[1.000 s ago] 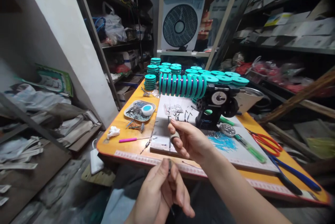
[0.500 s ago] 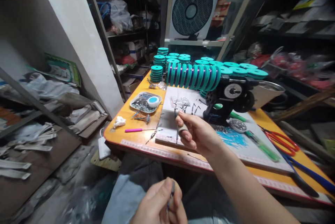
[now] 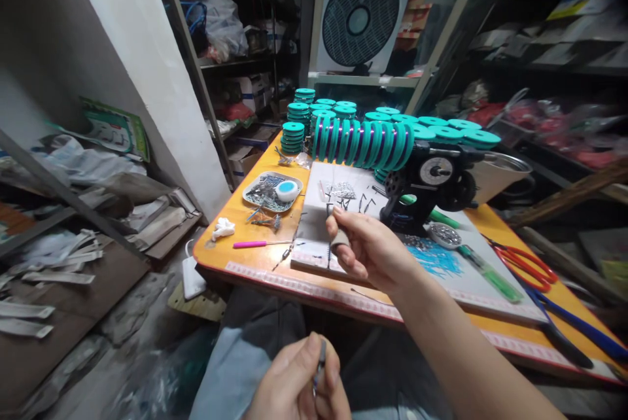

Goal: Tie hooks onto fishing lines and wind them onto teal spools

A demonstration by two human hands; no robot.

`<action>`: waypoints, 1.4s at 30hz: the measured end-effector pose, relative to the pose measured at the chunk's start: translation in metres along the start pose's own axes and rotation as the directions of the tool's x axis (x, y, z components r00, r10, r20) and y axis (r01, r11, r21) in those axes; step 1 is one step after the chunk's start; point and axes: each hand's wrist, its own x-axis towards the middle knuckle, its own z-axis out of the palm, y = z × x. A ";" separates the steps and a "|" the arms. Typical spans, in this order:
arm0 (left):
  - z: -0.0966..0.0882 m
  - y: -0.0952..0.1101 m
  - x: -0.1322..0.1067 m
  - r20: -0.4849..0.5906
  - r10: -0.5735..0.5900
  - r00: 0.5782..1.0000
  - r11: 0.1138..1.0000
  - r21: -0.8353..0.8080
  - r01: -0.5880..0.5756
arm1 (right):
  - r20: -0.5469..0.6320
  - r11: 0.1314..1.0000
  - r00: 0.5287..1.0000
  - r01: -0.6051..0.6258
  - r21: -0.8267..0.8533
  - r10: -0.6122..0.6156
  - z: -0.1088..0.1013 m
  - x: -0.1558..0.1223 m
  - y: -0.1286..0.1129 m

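My right hand (image 3: 366, 243) is raised over the front of the white board (image 3: 314, 210), thumb and fingers closed on a thin dark stem (image 3: 328, 210). A beige cover (image 3: 339, 241) wraps one of its fingers. Below the table edge, over my lap, my left hand (image 3: 299, 377) pinches a small narrow grey piece (image 3: 322, 353) between thumb and forefinger; its lower part is hidden in the fingers. Several small black pieces (image 3: 363, 203) and a clear bag of silvery bits (image 3: 341, 191) lie just beyond the right hand.
A black winding machine (image 3: 426, 178) carries a row of turquoise spools (image 3: 363, 144), with more stacked behind. To the left are a tray of metal bits (image 3: 255, 192) and a pink-handled tool (image 3: 250, 245). Blue strands (image 3: 436, 260), a green-handled cutter (image 3: 490, 273) and red-handled scissors (image 3: 530, 269) lie right.
Both hands keep nearly the same place and grip. The right hand's fingers have shifted very slightly, and the view has moved a little.
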 end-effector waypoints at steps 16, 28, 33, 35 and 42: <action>0.036 0.067 0.062 0.168 0.230 0.958 0.886 0.371 -0.278 | 0.134 0.766 0.989 0.134 -0.628 -0.064 -0.006 -0.009 -0.044; 0.014 0.020 0.048 0.246 0.195 0.949 0.963 0.135 -0.233 | 0.004 0.978 1.000 0.002 0.208 -0.003 -0.005 0.008 -0.012; 0.014 0.022 0.043 0.143 0.205 0.968 0.954 0.189 -0.231 | 0.100 0.982 0.995 -0.025 0.188 0.006 -0.008 0.003 -0.014; 0.015 0.025 0.041 0.128 0.198 0.972 0.951 0.215 -0.222 | 0.106 0.985 0.994 -0.012 0.171 -0.007 -0.009 0.002 -0.013; 0.011 0.024 0.034 0.136 0.122 0.983 0.982 0.130 -0.140 | 0.081 0.995 0.996 0.012 0.102 -0.020 -0.012 0.001 -0.010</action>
